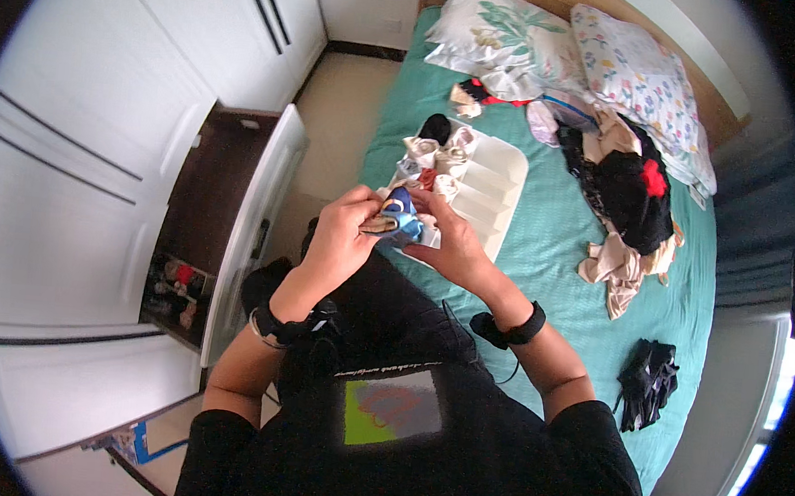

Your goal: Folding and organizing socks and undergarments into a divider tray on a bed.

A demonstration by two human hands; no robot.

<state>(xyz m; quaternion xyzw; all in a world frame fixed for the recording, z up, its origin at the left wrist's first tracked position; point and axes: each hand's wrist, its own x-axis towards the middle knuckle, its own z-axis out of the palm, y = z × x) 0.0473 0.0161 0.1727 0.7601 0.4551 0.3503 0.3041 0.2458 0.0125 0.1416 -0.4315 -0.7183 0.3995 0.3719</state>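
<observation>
A small folded garment of blue patterned fabric [403, 222] is held between both hands, over the near end of a white divided storage box [517, 161]. My left hand [345, 227] pinches its left side, where a tan part shows. My right hand [458, 244] curves around its right side with thumb and fingers. Rolled pieces of clothing fill the box's left compartments, among them a black roll [436, 128], a white roll [421, 151] and a rust-red roll [428, 179]. The compartments on its right side show bare dividers. My hands hide the box's near left corner.
The box rests on a bed with a green sheet [547, 286]. A heap of black and beige clothing [626, 188] lies to the right, a black garment [647, 386] nearer me. Two pillows [516, 35] lie at the head. At left, a white cabinet door [253, 238] stands ajar.
</observation>
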